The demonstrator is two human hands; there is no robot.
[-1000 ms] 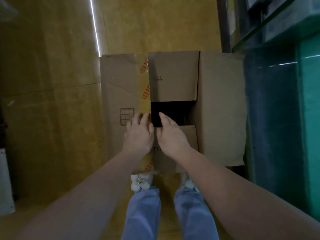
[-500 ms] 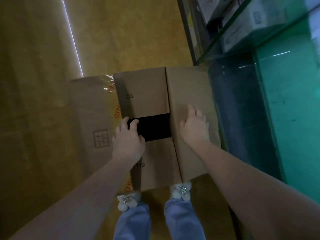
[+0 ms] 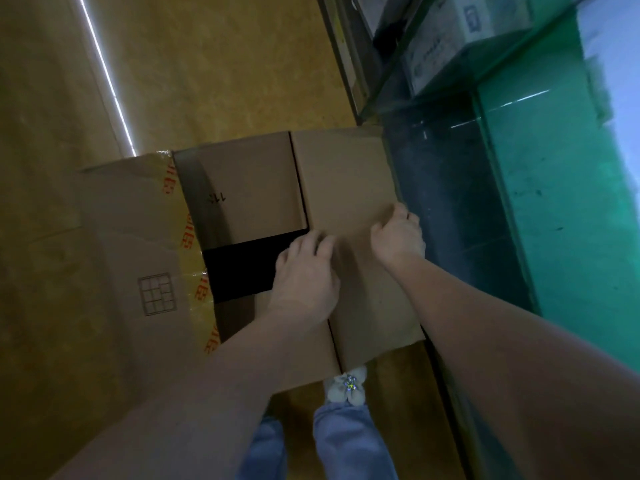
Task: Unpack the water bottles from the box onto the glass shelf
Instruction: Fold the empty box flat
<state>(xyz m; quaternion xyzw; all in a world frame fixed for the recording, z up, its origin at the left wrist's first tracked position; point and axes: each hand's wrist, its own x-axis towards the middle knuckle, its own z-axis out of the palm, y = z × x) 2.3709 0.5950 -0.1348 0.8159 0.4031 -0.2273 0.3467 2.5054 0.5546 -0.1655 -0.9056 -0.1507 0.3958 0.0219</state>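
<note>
Water bottles are hidden; only the cardboard box [image 3: 249, 199] shows, on the floor beside the glass shelf [image 3: 540, 188]. Left hand [image 3: 304, 275] rests flat at its dark opening, fingers relaxed. Right hand [image 3: 398, 237] curls over the right flap's [image 3: 349, 188] outer edge.

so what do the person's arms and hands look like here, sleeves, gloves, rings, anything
Both forearms are bare right down to the bottom edge of the head view, so no sleeves show. The left hand and right hand wear no gloves, and no watch or bracelet shows at either wrist. Rings cannot be made out in this dim light.
</note>
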